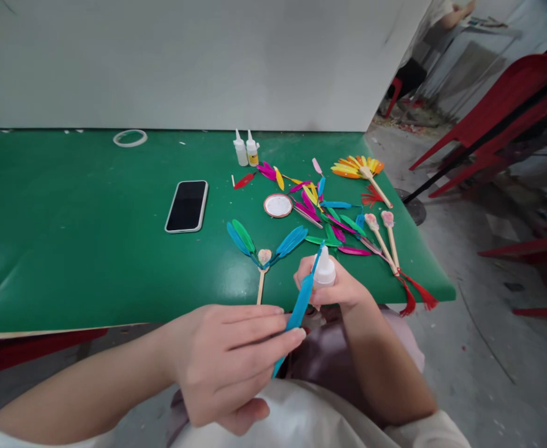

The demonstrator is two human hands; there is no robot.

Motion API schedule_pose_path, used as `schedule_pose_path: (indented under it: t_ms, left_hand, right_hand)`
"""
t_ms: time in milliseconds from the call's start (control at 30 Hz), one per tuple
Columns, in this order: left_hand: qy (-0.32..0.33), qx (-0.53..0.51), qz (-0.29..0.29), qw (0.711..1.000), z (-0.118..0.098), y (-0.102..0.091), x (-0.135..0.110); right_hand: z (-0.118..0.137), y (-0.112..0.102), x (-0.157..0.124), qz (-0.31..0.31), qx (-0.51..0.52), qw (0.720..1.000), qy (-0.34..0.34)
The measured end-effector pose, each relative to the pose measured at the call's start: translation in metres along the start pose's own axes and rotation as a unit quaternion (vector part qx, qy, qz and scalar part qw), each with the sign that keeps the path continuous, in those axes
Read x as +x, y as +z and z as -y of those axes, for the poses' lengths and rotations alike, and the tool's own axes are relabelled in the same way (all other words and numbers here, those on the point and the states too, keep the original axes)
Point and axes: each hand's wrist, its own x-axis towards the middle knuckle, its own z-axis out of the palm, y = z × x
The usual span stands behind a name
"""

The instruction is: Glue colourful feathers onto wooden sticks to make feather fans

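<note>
The right hand [349, 287] wraps its fingers around a white bottle [324, 272], hiding most of its body, and any writing on the yellow-labelled bottle [253, 157] farther back is too small to read. The left hand [229, 364] pinches a blue feather [302, 300], partly covered by the fingers, its thin quill beside the nozzle; whether they touch, I cannot tell.

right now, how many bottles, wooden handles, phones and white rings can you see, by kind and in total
Bottles: 3 (one in the right hand)
Wooden handles: 4
Phone: 1
White ring: 1
Total: 9
</note>
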Motion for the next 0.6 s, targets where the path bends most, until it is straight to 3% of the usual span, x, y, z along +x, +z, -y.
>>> schedule_pose_path:
  t_ms: [600]
  left_hand:
    - [-0.033, 0.036, 0.054, 0.997, -0.0057, -0.003, 0.0]
  right_hand:
    - [0.0034, -0.0011, 0.0003, -0.05, 0.015, 0.998, -0.03]
